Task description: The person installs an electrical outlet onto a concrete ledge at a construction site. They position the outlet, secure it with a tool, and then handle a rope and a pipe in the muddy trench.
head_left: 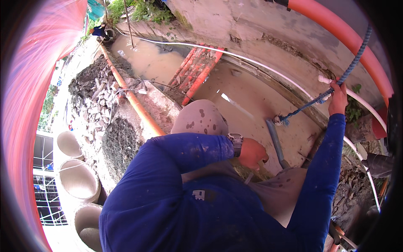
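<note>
My right hand (338, 95) is raised at the right, closed around a blue twisted rope (354, 61) beside a white pipe fitting (325, 80). The rope slopes down left to a knotted end (278, 119) above muddy water (233, 90), at the top of a grey pipe (275, 143). My left hand (253, 154) hangs low over my legs near that pipe, its fingers curled; whether they hold anything is hidden. My grey trouser knee (199, 115) is spotted with wet marks.
An orange ladder-like frame (197, 75) lies across the water. An orange pipe (134, 103) runs over rubble (92, 92) at left, near concrete rings (71, 180). A stained wall (260, 29) and large orange pipe (336, 21) border the right. A distant person (98, 31) crouches upper left.
</note>
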Demonstrator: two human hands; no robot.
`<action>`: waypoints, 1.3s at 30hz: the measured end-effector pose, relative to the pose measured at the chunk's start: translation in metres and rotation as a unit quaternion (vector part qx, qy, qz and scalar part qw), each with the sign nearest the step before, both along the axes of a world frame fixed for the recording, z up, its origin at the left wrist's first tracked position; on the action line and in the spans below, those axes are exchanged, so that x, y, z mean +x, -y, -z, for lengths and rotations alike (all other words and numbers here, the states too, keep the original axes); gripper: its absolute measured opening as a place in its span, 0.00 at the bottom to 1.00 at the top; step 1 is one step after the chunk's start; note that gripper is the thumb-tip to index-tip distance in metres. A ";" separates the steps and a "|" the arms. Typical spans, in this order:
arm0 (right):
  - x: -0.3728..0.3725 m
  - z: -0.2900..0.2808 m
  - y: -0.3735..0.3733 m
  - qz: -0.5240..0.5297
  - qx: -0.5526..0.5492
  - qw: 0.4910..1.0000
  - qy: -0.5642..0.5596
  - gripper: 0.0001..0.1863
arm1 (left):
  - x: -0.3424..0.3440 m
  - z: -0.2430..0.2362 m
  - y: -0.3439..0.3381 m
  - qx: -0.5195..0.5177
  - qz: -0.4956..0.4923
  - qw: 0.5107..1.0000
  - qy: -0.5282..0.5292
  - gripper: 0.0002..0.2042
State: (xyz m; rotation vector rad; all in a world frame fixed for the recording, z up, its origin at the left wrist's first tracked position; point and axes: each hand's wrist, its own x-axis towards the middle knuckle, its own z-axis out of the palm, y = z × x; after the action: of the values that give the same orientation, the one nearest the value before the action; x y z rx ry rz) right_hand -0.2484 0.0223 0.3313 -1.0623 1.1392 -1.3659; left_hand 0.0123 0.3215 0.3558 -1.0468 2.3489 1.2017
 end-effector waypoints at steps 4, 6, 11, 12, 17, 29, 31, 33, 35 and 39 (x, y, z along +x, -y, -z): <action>0.009 -0.011 -0.010 -0.006 0.000 1.000 0.009 0.21 | 0.000 0.001 0.000 0.009 -0.004 1.000 0.007 0.26; 0.011 -0.011 -0.010 -0.001 0.003 1.000 0.006 0.21 | 0.000 0.001 -0.001 0.004 -0.003 1.000 0.002 0.26; 0.001 0.004 0.004 -0.007 -0.008 1.000 0.005 0.25 | 0.000 -0.001 0.001 0.002 0.002 1.000 0.001 0.27; -0.001 0.006 0.005 -0.008 -0.005 1.000 0.000 0.25 | 0.000 0.000 0.000 0.000 0.001 1.000 0.001 0.27; 0.001 0.003 0.003 -0.006 0.010 1.000 -0.005 0.24 | 0.001 0.000 -0.001 -0.001 0.001 1.000 0.003 0.26; 0.002 0.003 0.002 -0.005 -0.023 1.000 -0.001 0.20 | 0.004 0.004 -0.002 -0.020 -0.006 0.999 -0.026 0.24; 0.001 0.004 0.003 -0.005 -0.029 1.000 0.002 0.20 | 0.003 0.006 -0.003 -0.026 -0.011 0.999 -0.018 0.24; 0.006 0.001 0.000 -0.007 -0.031 0.999 -0.003 0.20 | 0.005 0.012 -0.005 -0.024 -0.013 0.999 -0.019 0.24; 0.004 -0.003 0.000 -0.004 -0.031 1.000 -0.003 0.20 | 0.004 0.011 -0.003 -0.022 -0.013 0.999 -0.020 0.24; 0.005 -0.006 -0.006 0.007 -0.016 1.000 0.015 0.19 | 0.003 0.005 -0.003 -0.013 -0.023 1.000 -0.017 0.24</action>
State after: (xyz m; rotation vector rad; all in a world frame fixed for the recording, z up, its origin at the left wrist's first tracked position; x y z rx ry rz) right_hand -0.2431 0.0286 0.3376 -1.0556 1.1079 -1.4097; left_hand 0.0152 0.3244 0.3504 -1.1018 2.3844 1.2174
